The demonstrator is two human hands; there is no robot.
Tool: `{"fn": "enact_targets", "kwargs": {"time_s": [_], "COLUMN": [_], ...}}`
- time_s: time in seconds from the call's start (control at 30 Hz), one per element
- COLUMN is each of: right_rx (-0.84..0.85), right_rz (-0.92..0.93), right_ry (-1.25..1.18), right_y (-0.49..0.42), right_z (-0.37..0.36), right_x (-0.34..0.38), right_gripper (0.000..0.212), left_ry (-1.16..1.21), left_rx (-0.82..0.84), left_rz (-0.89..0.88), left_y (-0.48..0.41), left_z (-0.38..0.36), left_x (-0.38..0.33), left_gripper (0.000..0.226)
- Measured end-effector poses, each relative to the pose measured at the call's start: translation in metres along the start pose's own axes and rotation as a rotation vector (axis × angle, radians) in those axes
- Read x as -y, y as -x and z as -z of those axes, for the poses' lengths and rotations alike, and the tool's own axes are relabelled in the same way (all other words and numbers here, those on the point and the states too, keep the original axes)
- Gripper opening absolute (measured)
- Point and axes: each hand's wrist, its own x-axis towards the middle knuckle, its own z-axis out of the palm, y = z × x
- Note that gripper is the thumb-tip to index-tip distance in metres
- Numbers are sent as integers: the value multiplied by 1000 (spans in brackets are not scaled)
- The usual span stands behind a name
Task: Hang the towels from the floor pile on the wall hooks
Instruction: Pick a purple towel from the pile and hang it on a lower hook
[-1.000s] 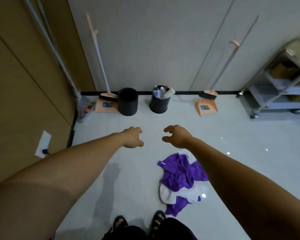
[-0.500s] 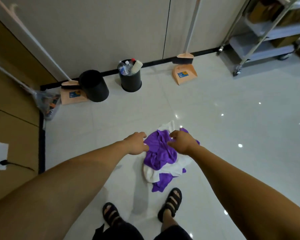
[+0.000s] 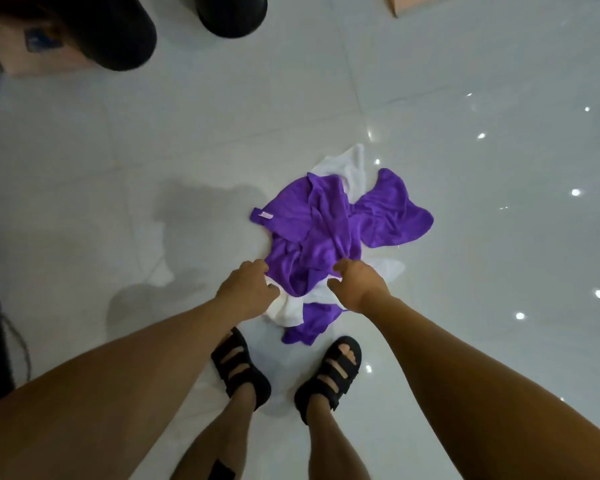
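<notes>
A pile of towels lies on the glossy floor in front of my feet: a crumpled purple towel (image 3: 329,233) on top of a white towel (image 3: 352,164) whose edges stick out. My left hand (image 3: 246,289) hovers over the pile's near left edge, above white cloth, with loosely curled fingers. Over the near right edge, my right hand (image 3: 355,285) has its fingers curled the same way by the purple folds. Neither hand visibly holds cloth. No wall hooks are in view.
Two black bins (image 3: 115,32) (image 3: 232,12) stand at the top left, with an orange dustpan (image 3: 25,53) beside the left one. Another orange dustpan's corner (image 3: 400,5) shows at the top. My sandalled feet (image 3: 239,365) (image 3: 333,372) stand just behind the pile.
I have bent down and the view has tilted to the floor. Both hands have dropped from in front of me to the near edge of the towel pile.
</notes>
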Motion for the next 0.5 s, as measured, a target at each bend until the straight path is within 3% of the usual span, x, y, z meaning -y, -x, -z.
{"fn": "enact_targets", "kwargs": {"time_s": [0.3, 0.4, 0.5], "right_rx": [-120, -117, -208], "right_rz": [-38, -11, 31], "right_ry": [51, 189, 303], "right_y": [-158, -188, -197], "right_z": [-108, -132, -136], "right_x": [-41, -46, -52], "right_gripper": [44, 46, 31], "left_ry": [248, 275, 299], "left_rx": [-97, -114, -134], "left_rz": [70, 55, 40], "left_y": [-144, -170, -179], "left_z": [-95, -108, -109], "left_x": [40, 49, 55], "left_gripper": [52, 49, 49]}}
